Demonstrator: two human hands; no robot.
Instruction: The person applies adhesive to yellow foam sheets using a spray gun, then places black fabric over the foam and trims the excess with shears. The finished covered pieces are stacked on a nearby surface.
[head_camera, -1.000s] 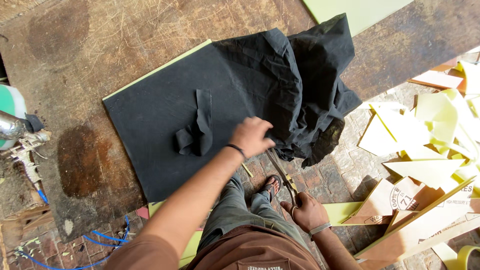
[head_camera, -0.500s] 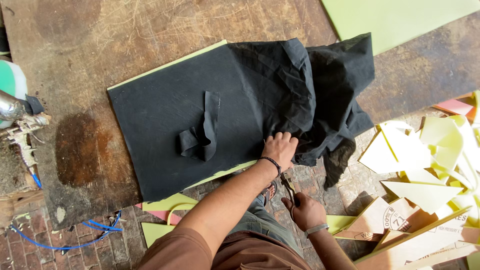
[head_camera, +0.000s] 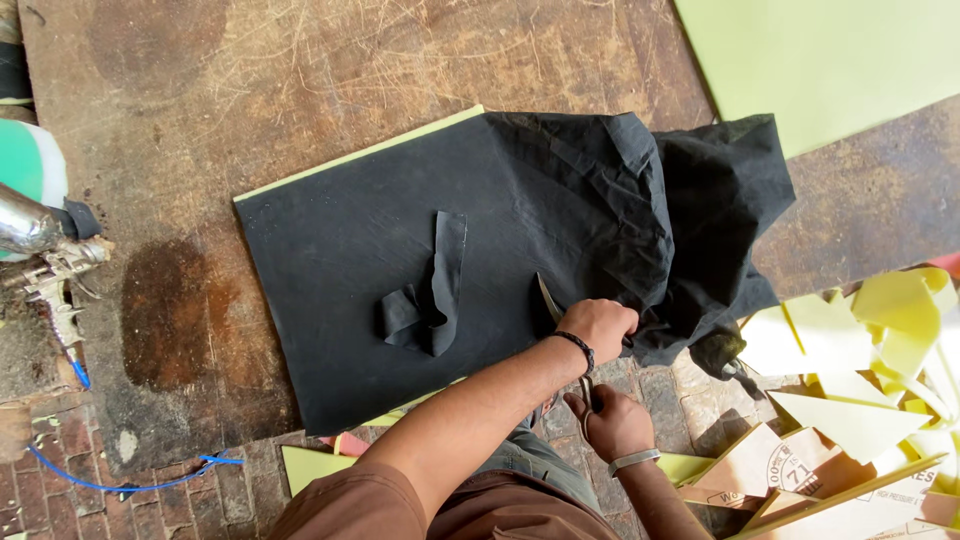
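Since a moment ago the left hand (head_camera: 598, 328) has come down from above the sheet to the near edge of the black cloth (head_camera: 450, 240), fingers closed on a fold. The right hand (head_camera: 612, 420) grips scissors (head_camera: 560, 320), blade tip on the cloth, which lies over yellow-green foam (head_camera: 360, 155) on the wooden table (head_camera: 250, 80)

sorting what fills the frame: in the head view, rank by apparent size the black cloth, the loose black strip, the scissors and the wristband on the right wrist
1. black cloth, by far the largest.
2. loose black strip lying on it.
3. scissors, partly hidden by the left hand.
4. wristband on the right hand, smallest, though nearer the camera.
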